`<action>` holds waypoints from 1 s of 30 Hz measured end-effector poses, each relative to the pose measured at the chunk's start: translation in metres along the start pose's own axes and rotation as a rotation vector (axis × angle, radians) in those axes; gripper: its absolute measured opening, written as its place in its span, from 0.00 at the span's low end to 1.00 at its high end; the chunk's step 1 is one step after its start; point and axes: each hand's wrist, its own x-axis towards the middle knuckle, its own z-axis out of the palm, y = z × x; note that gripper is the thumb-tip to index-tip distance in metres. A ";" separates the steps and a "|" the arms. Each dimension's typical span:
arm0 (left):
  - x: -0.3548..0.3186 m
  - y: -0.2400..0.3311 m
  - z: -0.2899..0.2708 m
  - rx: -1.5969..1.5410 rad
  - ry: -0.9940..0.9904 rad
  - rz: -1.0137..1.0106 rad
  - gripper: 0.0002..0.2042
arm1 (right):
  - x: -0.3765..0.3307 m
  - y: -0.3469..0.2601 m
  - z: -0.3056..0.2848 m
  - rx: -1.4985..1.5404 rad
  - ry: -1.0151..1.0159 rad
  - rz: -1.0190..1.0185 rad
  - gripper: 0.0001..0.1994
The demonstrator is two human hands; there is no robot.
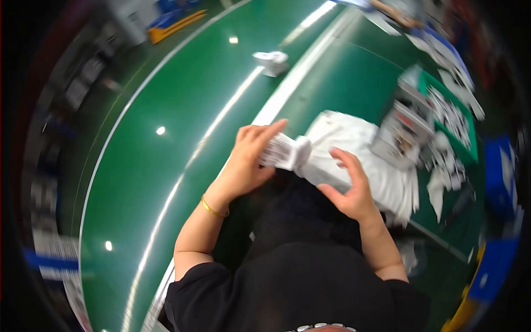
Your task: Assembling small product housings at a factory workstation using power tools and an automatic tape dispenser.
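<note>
Pinching white bundle (pixel 281 152) between fingers and thumb of left hand (pixel 249 157), presumably steadying it, while holding right hand (pixel 357 198) spread, empty, near white cloth (pixel 345 130) beyond fingertips.

This looks like a factory workshop. A long, shiny green belt (pixel 138 166) runs beside a green tabletop (pixel 365 72). On the tabletop sit a big white pile (pixel 345 133), a grey box (pixel 395 133) with small things in it, and a green tray (pixel 470 149) full of white bits. Blue bins (pixel 498 171) stand close by. Another person's arm (pixel 390 11) shows at the far end.
</note>
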 end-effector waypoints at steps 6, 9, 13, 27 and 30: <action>0.055 0.046 0.070 -0.492 -0.311 0.333 0.44 | -0.043 0.004 -0.042 -0.112 0.039 0.143 0.37; 0.053 0.046 0.115 -0.660 -0.179 0.223 0.44 | -0.071 0.011 -0.036 -0.024 0.245 0.242 0.38; 0.039 0.059 0.147 -0.889 -0.262 0.096 0.49 | -0.090 0.018 -0.034 -0.165 0.466 0.197 0.40; 0.035 0.060 0.189 -0.934 -0.308 -0.042 0.54 | -0.106 0.017 -0.062 -0.198 0.334 0.312 0.38; 0.030 0.057 0.195 -0.910 -0.355 -0.072 0.53 | -0.117 0.016 -0.102 -0.244 0.376 0.360 0.26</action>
